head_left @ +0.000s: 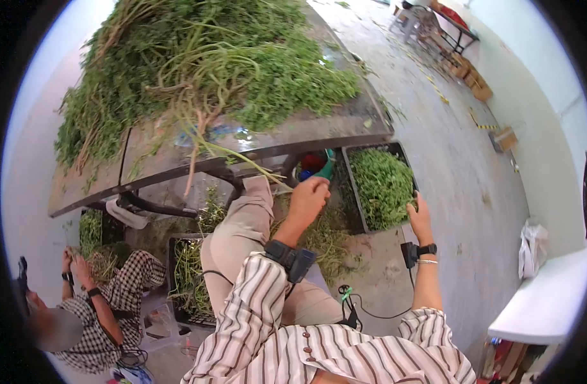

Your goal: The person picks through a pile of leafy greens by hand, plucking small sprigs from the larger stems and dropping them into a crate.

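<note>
My left hand [308,200] is closed below the table's front edge, its fingers curled together. Beside its fingertips is a green plastic-looking piece [327,166], and long green stems [258,168] hang from the table to just beside the hand. What it holds is hidden. To the right, a black crate [359,203] full of leafy green sprigs [383,185] stands low by the table. My right hand [421,216] is at the crate's right rim, with thumb and fingers bent around the edge.
A heap of leafy stalks [203,70] covers much of the dark table [293,142]. Another crate [175,281] with stems stands left of my legs. A co-worker in checked clothes [130,281] sits at lower left. A white table [537,320] stands at right; cut stems litter the floor.
</note>
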{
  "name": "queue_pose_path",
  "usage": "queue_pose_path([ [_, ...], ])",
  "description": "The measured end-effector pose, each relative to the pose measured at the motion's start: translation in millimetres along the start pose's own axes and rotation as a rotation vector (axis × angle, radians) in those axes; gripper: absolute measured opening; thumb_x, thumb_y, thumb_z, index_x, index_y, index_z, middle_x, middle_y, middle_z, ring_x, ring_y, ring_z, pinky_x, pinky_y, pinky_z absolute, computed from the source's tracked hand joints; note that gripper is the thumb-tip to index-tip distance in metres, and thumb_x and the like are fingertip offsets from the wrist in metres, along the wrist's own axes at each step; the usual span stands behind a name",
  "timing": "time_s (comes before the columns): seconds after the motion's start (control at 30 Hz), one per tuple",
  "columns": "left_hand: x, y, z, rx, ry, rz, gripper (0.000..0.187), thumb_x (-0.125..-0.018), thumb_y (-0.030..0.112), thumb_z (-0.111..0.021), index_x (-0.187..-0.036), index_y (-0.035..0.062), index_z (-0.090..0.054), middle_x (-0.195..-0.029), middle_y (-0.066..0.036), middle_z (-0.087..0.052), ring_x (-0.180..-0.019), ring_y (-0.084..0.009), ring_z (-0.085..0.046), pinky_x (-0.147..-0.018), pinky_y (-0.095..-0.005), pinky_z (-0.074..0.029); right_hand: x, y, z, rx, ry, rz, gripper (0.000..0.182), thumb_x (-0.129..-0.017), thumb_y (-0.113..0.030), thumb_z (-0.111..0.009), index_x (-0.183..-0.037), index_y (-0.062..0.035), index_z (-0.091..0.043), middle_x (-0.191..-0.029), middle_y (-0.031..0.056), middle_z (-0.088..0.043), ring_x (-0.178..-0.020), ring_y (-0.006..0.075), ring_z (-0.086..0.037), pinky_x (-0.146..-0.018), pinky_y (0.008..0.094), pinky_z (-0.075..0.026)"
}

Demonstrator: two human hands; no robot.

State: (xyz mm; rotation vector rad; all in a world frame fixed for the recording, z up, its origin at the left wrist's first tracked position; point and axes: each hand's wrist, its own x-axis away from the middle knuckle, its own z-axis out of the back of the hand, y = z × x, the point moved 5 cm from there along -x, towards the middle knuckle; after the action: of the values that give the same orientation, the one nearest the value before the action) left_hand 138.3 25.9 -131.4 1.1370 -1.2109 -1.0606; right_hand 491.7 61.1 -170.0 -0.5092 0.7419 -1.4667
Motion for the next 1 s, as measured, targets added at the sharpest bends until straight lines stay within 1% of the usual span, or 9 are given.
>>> queue_pose_path([
  [0.07, -1, 0, -2, -0.062, 0.002, -0.025, 0.026, -0.088, 0.018, -0.049, -0.103, 0.0001, -0.060, -0.078, -0.004, -0.061, -0.059, -0.0086, -0.053, -0.053, -0.0231, -0.044, -10, -10, 3, 0.193, 0.023, 0.146, 0.042, -0.081, -0.019, -0.059, -0.117, 0.0024, -0.053, -0.108, 0.0201, -0.057, -0.098, 0.0323, -0.055, -0.087, 0.0377, -0.043],
  [0.23, 6, 2, -12, -0.204, 0.001, -0.132, 0.029, -0.085, 0.018, -0.050, -0.102, -0.0032, -0.061, -0.080, -0.007, -0.063, -0.065, -0.0141, -0.058, -0.059, -0.0290, -0.047, -12, -95, -7, -0.268, -0.090, 0.028, 0.025, -0.086, -0.014, -0.054, -0.103, 0.0032, -0.061, -0.092, 0.0069, -0.063, -0.081, 0.0135, -0.060, -0.071, 0.0271, -0.048],
  [0.43, 17, 17, -31, -0.278, -0.117, -0.229, 0.024, -0.083, 0.018, -0.053, -0.097, 0.0013, -0.062, -0.081, -0.010, -0.064, -0.075, -0.0222, -0.060, -0.069, -0.0349, -0.046, -42, -214, -15, -0.529, -0.270, 0.117, 0.021, -0.089, -0.011, -0.050, -0.101, 0.0017, -0.062, -0.090, 0.0051, -0.064, -0.076, 0.0109, -0.060, -0.065, 0.0238, -0.048],
  [0.6, 44, 61, -62, -0.115, -0.562, -0.221, 0.023, -0.086, 0.020, -0.054, -0.098, 0.0009, -0.061, -0.081, -0.007, -0.063, -0.075, -0.0134, -0.058, -0.068, -0.0287, -0.047, -77, -280, -23, -0.602, -0.391, 0.218, 0.021, -0.089, -0.010, -0.050, -0.100, 0.0024, -0.062, -0.090, 0.0060, -0.064, -0.076, 0.0111, -0.060, -0.064, 0.0238, -0.049],
  [0.73, 51, 129, -41, -0.199, -0.666, -0.374, 0.022, -0.087, 0.017, -0.054, -0.098, -0.0009, -0.061, -0.081, -0.007, -0.063, -0.075, -0.0145, -0.058, -0.068, -0.0305, -0.047, -106, -315, -28, -0.546, -0.466, 0.290, 0.021, -0.089, -0.011, -0.049, -0.099, 0.0019, -0.062, -0.090, 0.0062, -0.064, -0.076, 0.0110, -0.060, -0.064, 0.0241, -0.049],
  [0.8, 43, 154, -23, -0.121, -0.626, -0.453, 0.022, -0.088, 0.016, -0.053, -0.100, -0.0006, -0.061, -0.078, -0.005, -0.062, -0.069, -0.0118, -0.056, -0.064, -0.0273, -0.046, -121, -329, -33, -0.498, -0.486, 0.317, 0.021, -0.089, -0.012, -0.050, -0.098, 0.0010, -0.062, -0.088, 0.0054, -0.064, -0.074, 0.0105, -0.059, -0.064, 0.0238, -0.049],
  [0.87, 29, 180, 0, 0.177, -0.599, -0.271, 0.022, -0.090, 0.018, -0.051, -0.099, 0.0005, -0.063, -0.075, -0.002, -0.062, -0.062, -0.0078, -0.054, -0.059, -0.0224, -0.045, -133, -346, -38, -0.444, -0.535, 0.332, 0.020, -0.088, -0.013, -0.051, -0.098, 0.0002, -0.063, -0.086, 0.0041, -0.064, -0.073, 0.0098, -0.059, -0.064, 0.0236, -0.049],
  [0.97, 0, 197, 33, 0.415, -0.237, -0.403, 0.023, -0.091, 0.018, -0.051, -0.096, -0.0004, -0.064, -0.072, -0.002, -0.060, -0.059, -0.0053, -0.051, -0.055, -0.0204, -0.042, -144, -376, -46, -0.444, -0.585, 0.320, 0.021, -0.088, -0.014, -0.052, -0.096, 0.0003, -0.063, -0.084, 0.0026, -0.063, -0.073, 0.0093, -0.059, -0.063, 0.0239, -0.050],
  [1.0, -6, 197, 40, 0.420, -0.232, -0.413, 0.023, -0.091, 0.018, -0.051, -0.096, -0.0004, -0.064, -0.072, -0.002, -0.060, -0.059, -0.0053, -0.051, -0.055, -0.0204, -0.042, -149, -386, -49, -0.437, -0.587, 0.330, 0.021, -0.088, -0.014, -0.052, -0.096, 0.0003, -0.063, -0.084, 0.0026, -0.063, -0.073, 0.0093, -0.059, -0.063, 0.0239, -0.050],
])
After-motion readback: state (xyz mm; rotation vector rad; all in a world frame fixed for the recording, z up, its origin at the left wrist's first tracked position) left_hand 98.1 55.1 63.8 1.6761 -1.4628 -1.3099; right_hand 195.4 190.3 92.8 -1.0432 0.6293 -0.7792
